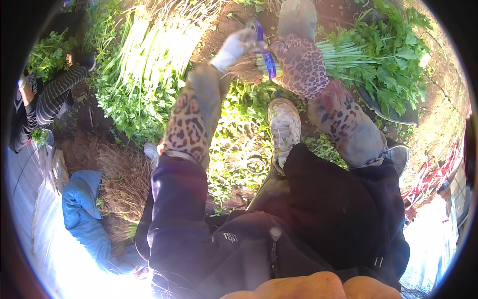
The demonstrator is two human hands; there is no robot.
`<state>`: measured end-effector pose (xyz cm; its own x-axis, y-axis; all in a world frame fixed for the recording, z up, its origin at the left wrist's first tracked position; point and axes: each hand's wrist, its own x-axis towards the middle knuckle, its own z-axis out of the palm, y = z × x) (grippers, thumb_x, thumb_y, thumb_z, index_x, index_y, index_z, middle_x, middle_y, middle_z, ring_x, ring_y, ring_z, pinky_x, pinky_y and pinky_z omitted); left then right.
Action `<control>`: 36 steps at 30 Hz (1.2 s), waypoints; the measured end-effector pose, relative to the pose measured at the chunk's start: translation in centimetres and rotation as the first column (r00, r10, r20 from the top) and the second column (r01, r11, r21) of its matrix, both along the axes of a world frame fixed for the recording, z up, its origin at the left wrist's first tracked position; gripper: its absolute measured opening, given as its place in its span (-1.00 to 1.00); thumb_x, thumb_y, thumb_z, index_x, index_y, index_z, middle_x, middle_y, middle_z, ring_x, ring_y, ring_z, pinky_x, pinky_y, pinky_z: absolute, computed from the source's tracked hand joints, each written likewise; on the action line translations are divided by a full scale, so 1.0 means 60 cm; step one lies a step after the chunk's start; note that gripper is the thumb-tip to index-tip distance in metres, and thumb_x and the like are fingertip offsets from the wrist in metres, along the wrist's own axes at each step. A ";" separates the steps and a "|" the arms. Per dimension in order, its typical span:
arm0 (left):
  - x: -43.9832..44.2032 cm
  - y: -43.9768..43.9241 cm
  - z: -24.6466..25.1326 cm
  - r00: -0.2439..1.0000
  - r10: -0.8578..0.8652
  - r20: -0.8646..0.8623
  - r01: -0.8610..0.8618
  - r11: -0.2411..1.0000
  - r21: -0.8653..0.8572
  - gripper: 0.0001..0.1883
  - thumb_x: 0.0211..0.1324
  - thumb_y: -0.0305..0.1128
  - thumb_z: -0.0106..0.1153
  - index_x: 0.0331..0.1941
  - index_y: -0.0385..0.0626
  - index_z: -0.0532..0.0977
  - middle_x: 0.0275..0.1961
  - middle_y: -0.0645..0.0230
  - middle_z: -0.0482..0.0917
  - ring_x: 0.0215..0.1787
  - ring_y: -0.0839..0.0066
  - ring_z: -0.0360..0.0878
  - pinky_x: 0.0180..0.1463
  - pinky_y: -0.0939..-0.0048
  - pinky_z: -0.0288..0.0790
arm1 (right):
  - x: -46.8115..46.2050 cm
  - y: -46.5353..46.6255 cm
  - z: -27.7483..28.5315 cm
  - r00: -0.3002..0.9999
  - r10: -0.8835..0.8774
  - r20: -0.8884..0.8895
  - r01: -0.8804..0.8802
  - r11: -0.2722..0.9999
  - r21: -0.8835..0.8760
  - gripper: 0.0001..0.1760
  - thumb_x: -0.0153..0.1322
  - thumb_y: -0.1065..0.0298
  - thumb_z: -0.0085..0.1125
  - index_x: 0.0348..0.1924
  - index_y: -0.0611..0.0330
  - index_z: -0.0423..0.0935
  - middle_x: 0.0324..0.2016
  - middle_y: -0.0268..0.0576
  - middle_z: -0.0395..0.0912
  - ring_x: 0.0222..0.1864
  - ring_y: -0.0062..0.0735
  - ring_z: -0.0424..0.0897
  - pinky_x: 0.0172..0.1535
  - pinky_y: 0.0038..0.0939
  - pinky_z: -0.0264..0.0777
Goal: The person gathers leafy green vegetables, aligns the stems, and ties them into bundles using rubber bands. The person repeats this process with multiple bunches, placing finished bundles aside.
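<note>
My left hand (239, 45), in a white glove, pinches a strip of purple tape (258, 30) above the root end of a bunch of leafy green stalks, which look like celery (347, 56). A purple band (269, 65) with writing lies across the pale stalk bases, beside brown roots (244, 69). My right hand (300, 69), its fingers mostly hidden by leopard-print fabric, holds the bunch around its middle. The leaves fan out to the right. Leopard-print oversleeves cover both forearms.
A large pile of similar stalks (149, 63) lies at the upper left. Brown roots (119, 172) and blue cloth (82, 194) are at the left. A white shoe (284, 127) and a tape ring (256, 165) are among loose leaves. Another person's striped sleeve (61, 93) shows far left.
</note>
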<state>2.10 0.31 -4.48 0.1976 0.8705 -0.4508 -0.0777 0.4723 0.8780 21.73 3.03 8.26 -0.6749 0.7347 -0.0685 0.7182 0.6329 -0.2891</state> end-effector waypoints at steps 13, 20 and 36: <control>0.097 -0.245 0.102 0.919 0.395 -0.014 -0.383 0.881 -0.276 -0.53 0.22 -0.04 0.20 0.01 -0.18 0.44 -0.61 0.41 0.49 -0.72 0.62 0.40 -0.68 0.59 0.31 | -0.002 -0.033 -0.011 0.988 -0.001 -0.154 -0.001 1.000 -0.012 -0.62 0.15 0.34 0.32 -0.20 0.15 0.45 -0.27 0.01 0.55 -0.12 0.00 0.57 -0.08 -0.12 0.46; 0.069 -0.197 0.184 0.979 0.058 0.197 -0.009 0.971 -0.241 -0.59 0.35 -0.17 0.03 0.16 -0.15 0.41 -0.23 0.20 0.67 -0.34 0.52 0.65 -0.24 0.53 0.53 | -0.030 -0.032 0.032 0.991 0.025 0.131 -0.005 0.989 -0.149 -0.72 0.25 0.38 0.22 -0.18 0.15 0.51 -0.25 -0.09 0.60 -0.10 -0.11 0.61 -0.10 -0.18 0.51; 0.177 -0.261 0.326 0.788 0.401 -0.468 0.051 0.715 0.697 -0.71 0.15 -0.30 0.08 -0.56 -0.24 0.59 -0.54 0.33 0.57 -0.44 0.44 0.50 -0.32 0.37 0.36 | -0.070 -0.024 -0.004 0.974 0.041 0.223 0.008 0.976 -0.217 -0.66 0.41 0.26 0.06 0.02 0.12 0.46 -0.06 -0.01 0.55 0.04 -0.06 0.53 0.02 -0.01 0.43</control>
